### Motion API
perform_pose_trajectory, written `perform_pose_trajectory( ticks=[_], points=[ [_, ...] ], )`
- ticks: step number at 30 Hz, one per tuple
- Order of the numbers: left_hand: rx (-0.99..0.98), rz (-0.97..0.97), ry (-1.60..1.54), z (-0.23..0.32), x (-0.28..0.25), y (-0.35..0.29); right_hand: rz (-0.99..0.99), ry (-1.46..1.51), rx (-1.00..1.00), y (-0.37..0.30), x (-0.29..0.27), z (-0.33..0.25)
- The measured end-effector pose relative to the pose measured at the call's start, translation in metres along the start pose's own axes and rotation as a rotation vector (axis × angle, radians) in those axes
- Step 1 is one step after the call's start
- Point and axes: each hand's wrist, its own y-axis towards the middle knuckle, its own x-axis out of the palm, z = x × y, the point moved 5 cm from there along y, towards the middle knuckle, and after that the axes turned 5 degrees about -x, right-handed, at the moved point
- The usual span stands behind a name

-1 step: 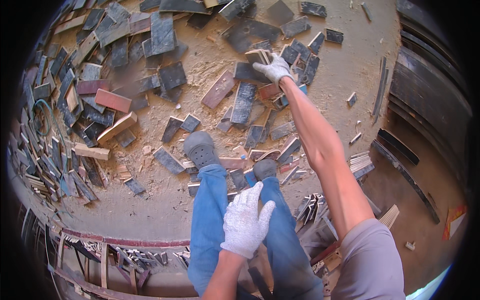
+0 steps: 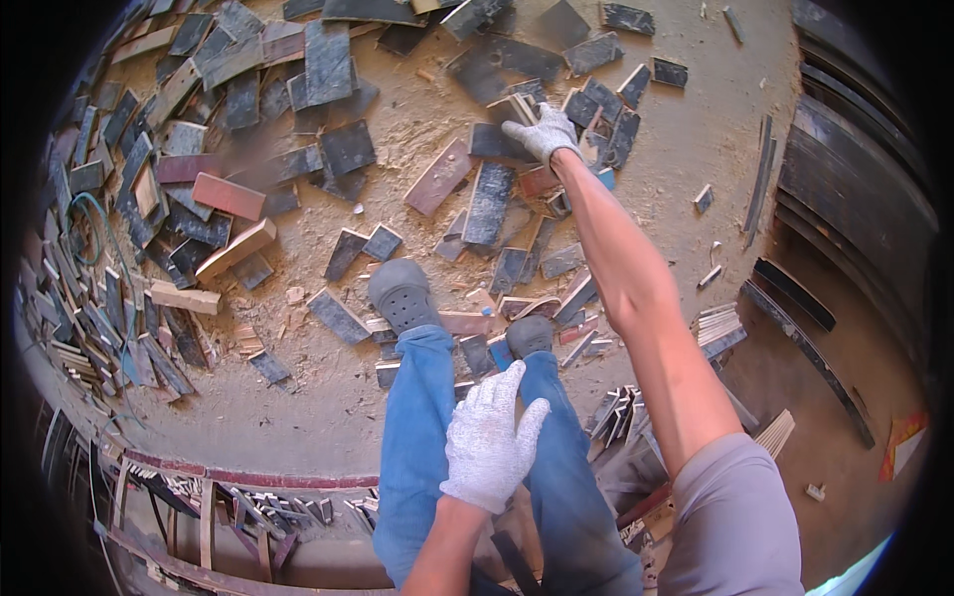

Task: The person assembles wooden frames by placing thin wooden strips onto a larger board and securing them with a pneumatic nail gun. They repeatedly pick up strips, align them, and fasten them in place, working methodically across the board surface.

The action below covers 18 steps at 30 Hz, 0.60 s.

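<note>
My right hand (image 2: 547, 132), in a pale knitted glove, reaches out over the scattered wood offcuts. Its fingers close round a few stacked plywood offcuts (image 2: 512, 108) with pale cut edges; the fingertips are partly hidden behind them. Just beneath lies a dark plywood piece (image 2: 495, 143). A long blackish board piece (image 2: 488, 204) and a reddish-brown one (image 2: 438, 177) rest on the ground closer to me. My gloved left hand (image 2: 489, 437) hovers or rests over my jeans near the knees, fingers stretched, thumb apart, holding nothing.
Heaps of dark offcuts (image 2: 328, 62) cover the sawdust-strewn ground (image 2: 288, 417) to the left and far side. My grey clogs (image 2: 401, 296) stand among loose pieces. Large dark panels (image 2: 855, 179) are stacked at right. Several bundled strips (image 2: 720, 328) sit beside my right arm.
The view has shifted very slightly. My right hand stays at the same stack of offcuts, and my left hand keeps its place.
</note>
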Motion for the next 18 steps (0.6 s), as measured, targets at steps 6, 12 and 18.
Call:
perform_pose_trajectory(
  ticks=[6, 12, 18],
  points=[
    [-0.135, 0.073, -0.171, -0.02, -0.01, -0.002, -0.08, 0.153, 0.003, -0.068, -0.028, -0.022],
    [-0.16, 0.319, -1.034, -0.044, 0.007, -0.02, -0.149, 0.163, -0.313, -0.263, -0.104, -0.058],
    [-0.046, 0.359, -1.599, 0.019, 0.008, -0.135, -0.337, 0.119, -0.83, -0.471, -0.203, -0.118]
  ],
)
